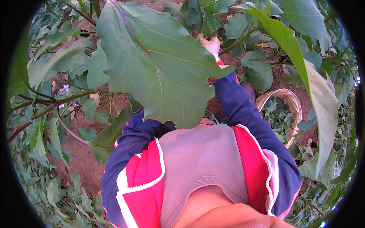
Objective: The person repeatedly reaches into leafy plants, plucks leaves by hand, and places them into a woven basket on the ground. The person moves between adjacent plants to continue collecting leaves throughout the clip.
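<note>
My right hand (210, 44) reaches forward at the top middle, its fingers closed around the base of a leafy green shoot (210, 25) close to the soil. A wide eggplant leaf (159, 62) with a purple midrib hangs between the camera and my arms. My left hand is out of view behind this leaf; only its navy sleeve (137, 125) shows. At the right, beside my right arm, a pale bucket (298, 105) holds picked green leaves (278, 118).
Branching eggplant stems (37, 115) with purple flowers (64, 89) spread on the left. A long curled leaf (319, 94) hangs close at the right, over more foliage. Reddish-brown soil (82, 159) shows between the plants.
</note>
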`<state>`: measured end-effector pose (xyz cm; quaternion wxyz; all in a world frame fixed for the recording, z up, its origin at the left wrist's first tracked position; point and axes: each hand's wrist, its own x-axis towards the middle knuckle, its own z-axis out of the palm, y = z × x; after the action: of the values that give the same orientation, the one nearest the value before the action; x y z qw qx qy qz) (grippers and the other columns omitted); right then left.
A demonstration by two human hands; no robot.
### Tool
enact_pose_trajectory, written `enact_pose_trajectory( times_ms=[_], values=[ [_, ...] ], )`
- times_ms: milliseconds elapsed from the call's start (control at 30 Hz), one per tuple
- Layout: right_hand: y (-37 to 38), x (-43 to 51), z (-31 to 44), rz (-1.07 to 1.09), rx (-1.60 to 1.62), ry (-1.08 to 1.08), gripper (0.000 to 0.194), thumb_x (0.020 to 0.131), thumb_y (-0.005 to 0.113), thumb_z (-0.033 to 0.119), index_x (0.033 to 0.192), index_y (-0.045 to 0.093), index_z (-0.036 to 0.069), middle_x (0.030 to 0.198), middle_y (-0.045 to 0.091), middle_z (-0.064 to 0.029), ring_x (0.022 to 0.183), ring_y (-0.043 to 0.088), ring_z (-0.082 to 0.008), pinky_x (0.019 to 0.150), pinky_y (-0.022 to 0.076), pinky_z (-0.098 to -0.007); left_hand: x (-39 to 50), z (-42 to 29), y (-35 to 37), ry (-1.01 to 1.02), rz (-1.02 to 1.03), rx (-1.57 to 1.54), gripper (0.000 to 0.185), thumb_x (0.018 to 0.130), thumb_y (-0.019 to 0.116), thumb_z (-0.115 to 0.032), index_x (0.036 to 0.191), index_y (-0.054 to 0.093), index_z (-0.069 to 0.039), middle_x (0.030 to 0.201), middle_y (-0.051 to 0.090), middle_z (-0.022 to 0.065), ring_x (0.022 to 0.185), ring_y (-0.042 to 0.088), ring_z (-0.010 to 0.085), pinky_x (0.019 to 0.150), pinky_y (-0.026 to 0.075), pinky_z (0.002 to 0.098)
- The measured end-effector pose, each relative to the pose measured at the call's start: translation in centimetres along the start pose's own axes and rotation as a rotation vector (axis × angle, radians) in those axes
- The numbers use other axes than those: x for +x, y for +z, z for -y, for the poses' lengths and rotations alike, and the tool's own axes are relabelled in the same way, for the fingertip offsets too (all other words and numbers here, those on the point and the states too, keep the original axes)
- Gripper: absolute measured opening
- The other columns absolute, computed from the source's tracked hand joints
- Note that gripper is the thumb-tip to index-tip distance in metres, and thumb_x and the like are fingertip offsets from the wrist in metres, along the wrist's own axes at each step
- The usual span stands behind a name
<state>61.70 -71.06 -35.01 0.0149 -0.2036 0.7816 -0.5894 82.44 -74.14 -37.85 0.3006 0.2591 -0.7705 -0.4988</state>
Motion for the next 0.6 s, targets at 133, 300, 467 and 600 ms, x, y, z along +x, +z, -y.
enact_pose_trajectory(
  times_ms=[133,300,467,600],
  values=[
    [-1.1,-0.4,1.3,-0.008,-0.005,-0.078,0.026,0.076,0.076,0.022,0.094,0.068,0.006,0.068,0.064,-0.0034,0.061,0.057,-0.0127,0.062,0.0481,-0.0299,0.6,-2.7,1.5,0.079,0.041,-0.054,0.014,0.091,0.061,-0.007,0.105,0.056,-0.004,0.091,0.063,0.0063,0.08,0.061,0.0142,0.069,0.049,0.0256],
    [-2.6,0.2,3.7,-0.022,-0.158,-0.32,0.032,0.074,0.072,0.018,0.103,0.066,0.007,0.083,0.068,-0.0107,0.072,0.066,-0.0245,0.069,0.0524,-0.0349,1.3,-6.0,3.4,0.184,0.102,-0.118,0.015,0.091,0.061,-0.006,0.105,0.057,-0.004,0.091,0.063,0.0063,0.08,0.061,0.0139,0.069,0.049,0.0253],
    [-9.0,-1.7,7.4,0.118,0.164,-0.42,0.028,0.078,0.067,0.011,0.105,0.065,0.002,0.079,0.068,-0.0136,0.061,0.064,-0.0212,0.059,0.0494,-0.0316,2.0,-9.0,5.3,0.277,0.168,-0.18,0.015,0.091,0.061,-0.006,0.105,0.057,-0.004,0.091,0.063,0.0063,0.08,0.061,0.0136,0.068,0.049,0.025],
    [-24.0,-6.0,2.4,0.117,0.273,-0.208,0.034,0.082,0.067,0.013,0.113,0.06,0.002,0.092,0.066,-0.0131,0.064,0.065,-0.0225,0.055,0.0495,-0.0298,2.6,-10.8,6.4,0.339,0.22,-0.243,0.015,0.09,0.062,-0.006,0.105,0.057,-0.004,0.092,0.063,0.0063,0.08,0.061,0.0134,0.068,0.049,0.0248]
  ],
)
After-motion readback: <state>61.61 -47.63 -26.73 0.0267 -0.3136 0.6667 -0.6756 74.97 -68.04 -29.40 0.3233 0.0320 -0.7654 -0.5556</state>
